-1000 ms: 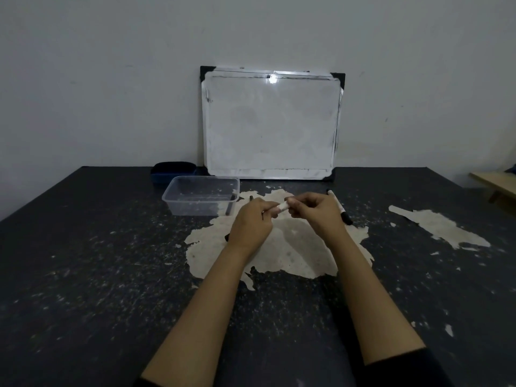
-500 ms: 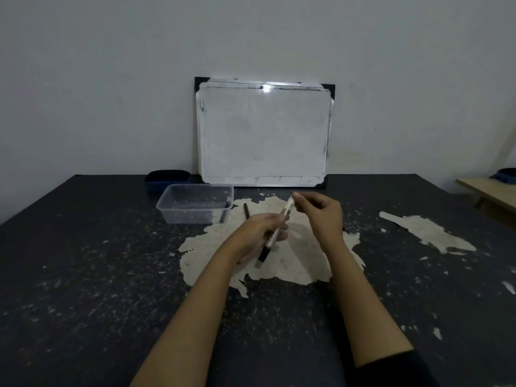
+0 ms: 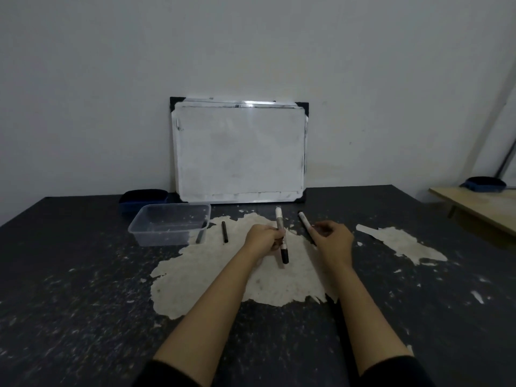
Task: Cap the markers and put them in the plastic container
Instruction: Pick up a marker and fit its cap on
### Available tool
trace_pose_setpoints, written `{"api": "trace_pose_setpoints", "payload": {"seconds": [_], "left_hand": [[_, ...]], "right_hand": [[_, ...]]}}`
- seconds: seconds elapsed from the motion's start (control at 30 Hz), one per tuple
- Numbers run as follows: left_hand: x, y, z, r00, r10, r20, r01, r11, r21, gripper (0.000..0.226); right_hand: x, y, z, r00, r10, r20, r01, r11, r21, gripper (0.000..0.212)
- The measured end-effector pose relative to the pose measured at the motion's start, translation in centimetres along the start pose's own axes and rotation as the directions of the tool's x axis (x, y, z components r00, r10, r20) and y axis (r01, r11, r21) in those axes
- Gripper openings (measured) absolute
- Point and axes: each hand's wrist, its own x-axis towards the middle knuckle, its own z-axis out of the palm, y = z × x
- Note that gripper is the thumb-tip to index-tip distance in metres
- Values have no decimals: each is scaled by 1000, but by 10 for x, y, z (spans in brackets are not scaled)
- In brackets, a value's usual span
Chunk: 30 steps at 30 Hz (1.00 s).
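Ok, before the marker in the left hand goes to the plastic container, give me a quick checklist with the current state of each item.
1. Marker held: ok, the left hand has a closed grip around its middle.
2. Cap on that marker: ok, a black cap shows at its lower end.
3. Right hand free: ok, open and holding nothing, just right of the marker lying on the table.
4. Plastic container ready: ok, open-topped, no lid, left of the hands.
5. Container contents: cannot tell; its walls are clear, but no marker is plainly visible inside.
6. Path leftward: ok, only a thin black pen lies flat on the table between.
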Motion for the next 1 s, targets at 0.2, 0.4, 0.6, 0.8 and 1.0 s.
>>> {"api": "trace_pose_setpoints", "payload": {"seconds": [0.2, 0.4, 0.6, 0.8, 1.0], "left_hand": [[50, 8, 38, 993, -13, -117, 36, 979, 199, 30], [68, 12, 61, 991, 59, -123, -10, 930, 368, 32], [71, 1, 72, 971, 134, -196, -49, 920, 388, 48], [75, -3, 75, 966, 149, -210, -68, 935, 348, 50], [78, -2, 66, 964, 82, -252, -26, 975, 220, 49]], "right_hand": [[4, 13, 8, 998, 50, 46, -47, 998, -50, 24], [11, 22, 6, 994, 87, -60, -86, 996, 18, 21], [12, 23, 5, 987, 107, -116, -95, 990, 105, 21], [12, 21, 3, 982, 142, -125, -122, 981, 152, 21], [12, 10, 2, 984, 157, -79, -125, 942, 310, 19]]}}
